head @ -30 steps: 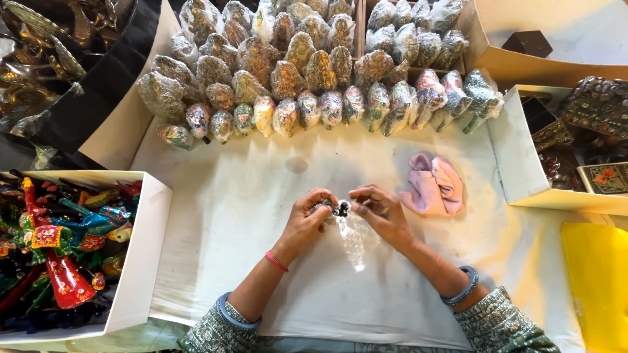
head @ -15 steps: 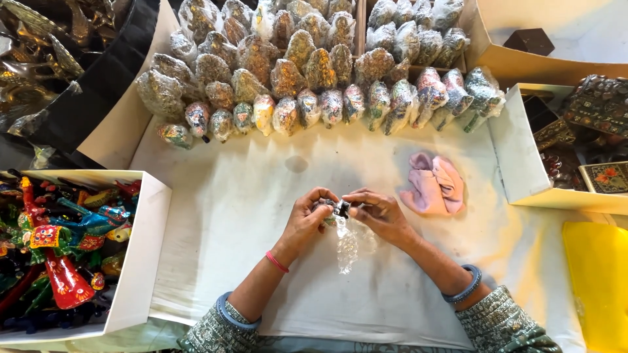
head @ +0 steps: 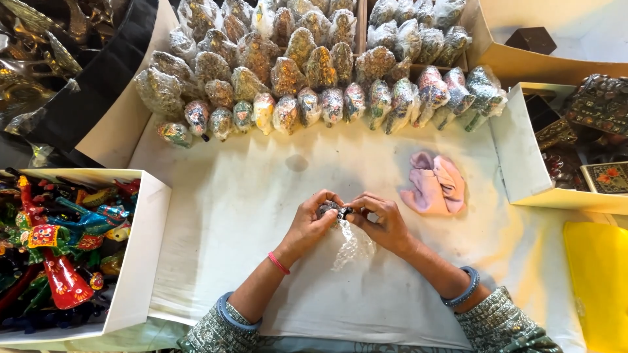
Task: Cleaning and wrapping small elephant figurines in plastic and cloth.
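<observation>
Both hands meet over the white cloth-covered work surface (head: pixel 229 248), fingertips pinched shut on a small dark rounded trinket (head: pixel 329 209). The left hand (head: pixel 311 225) cups it from one side, the right hand (head: pixel 383 222) nips it from the other, and a clear crinkled plastic wrap (head: pixel 352 245) trails down from the trinket just below the grip. To the right of the hands lies a crumpled pink cloth (head: pixel 437 186). Beyond the grip, rows of plastic-wrapped painted figurines (head: pixel 314 72) stand. Well left of the hands, a white cardboard box (head: pixel 140 261) holds brightly painted toy animals (head: pixel 59 242).
</observation>
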